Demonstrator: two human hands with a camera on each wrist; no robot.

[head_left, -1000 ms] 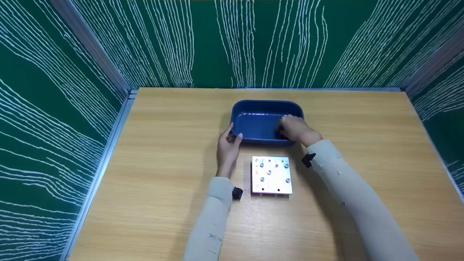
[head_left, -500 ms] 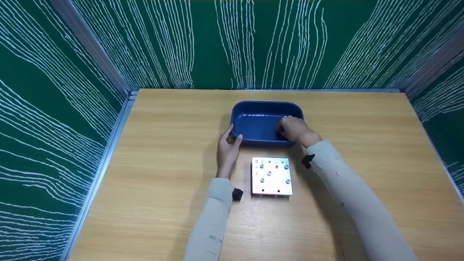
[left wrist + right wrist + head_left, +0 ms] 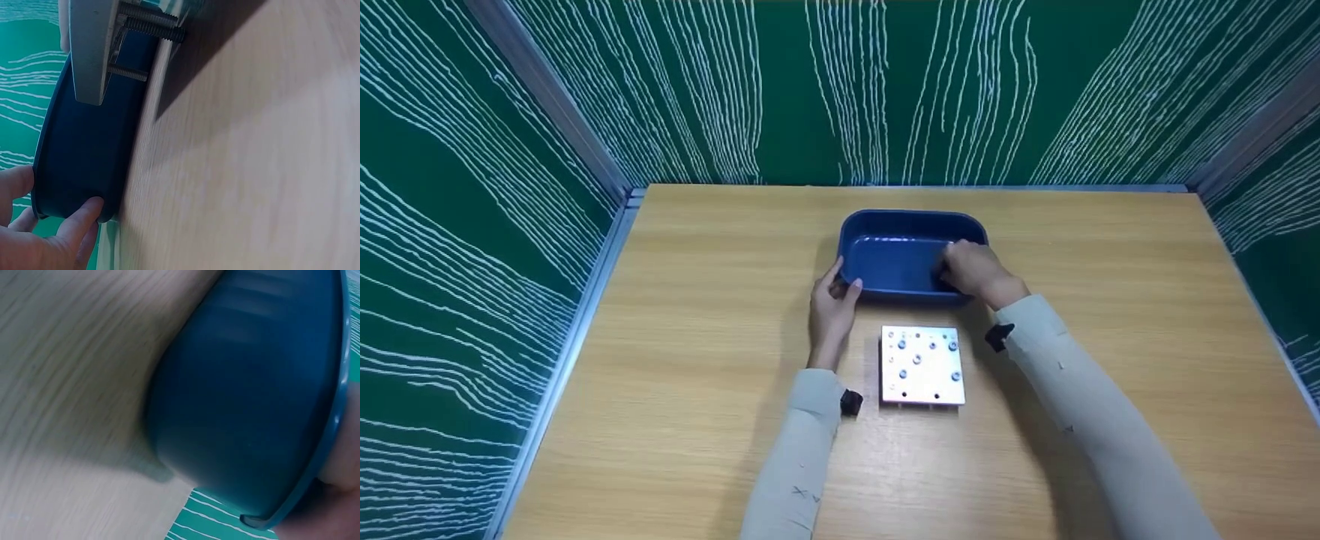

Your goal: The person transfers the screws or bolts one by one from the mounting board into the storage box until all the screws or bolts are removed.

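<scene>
A blue rectangular plastic bin (image 3: 885, 262) stands on the table toward the back. My left hand (image 3: 831, 311) touches its near left corner; in the left wrist view the thumb (image 3: 84, 216) lies against the near wall, other fingers by the rim. My right hand (image 3: 975, 268) reaches over the near right rim into the bin, fingertips hidden, so what they touch cannot be seen. In front of the bin sits a square metal plate (image 3: 926, 382) with several bolts standing in it and a few bare holes. Threaded bolt ends (image 3: 154, 28) stick out beneath it in the left wrist view.
The wooden table (image 3: 697, 300) carries the bin and plate. Green panels (image 3: 787, 90) with white wavy lines enclose it at the back and both sides, with metal rails (image 3: 577, 307) along the edges. A black wrist strap part (image 3: 851, 403) sits under the left sleeve.
The left hand, bin and plate hold their places. The right hand stays inside the bin, with only a very slight shift of the wrist.
</scene>
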